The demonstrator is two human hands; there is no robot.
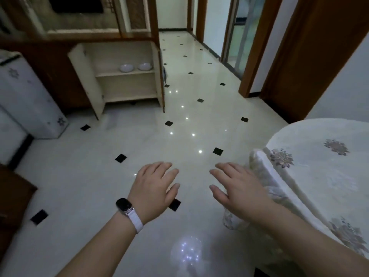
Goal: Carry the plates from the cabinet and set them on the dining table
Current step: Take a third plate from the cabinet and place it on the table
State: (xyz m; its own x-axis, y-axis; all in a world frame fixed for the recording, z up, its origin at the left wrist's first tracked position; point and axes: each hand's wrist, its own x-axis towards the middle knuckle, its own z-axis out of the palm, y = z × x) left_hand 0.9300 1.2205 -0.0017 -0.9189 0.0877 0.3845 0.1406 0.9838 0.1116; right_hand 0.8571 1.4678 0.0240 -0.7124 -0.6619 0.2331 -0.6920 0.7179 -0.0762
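Dim and cool-toned indoors. Brightest at 1 o'clock, behind the glass sliding door (240, 37). Pinpoint lamp reflections strung down the glossy floor (199, 120) from 12 o'clock toward centre, with a hazy cluster of glare at 6 o'clock. Motion smear at 9 and 7 o'clock across the white appliance (26, 96). Wide-angle bending at the edges. Soft, shadowed cabinet (127, 86) at 11 o'clock.

We found no text, label, brand, number or sign that we could read. The watch (124, 205) face was dark, and the white appliance (26, 96) bore only flower patterns.
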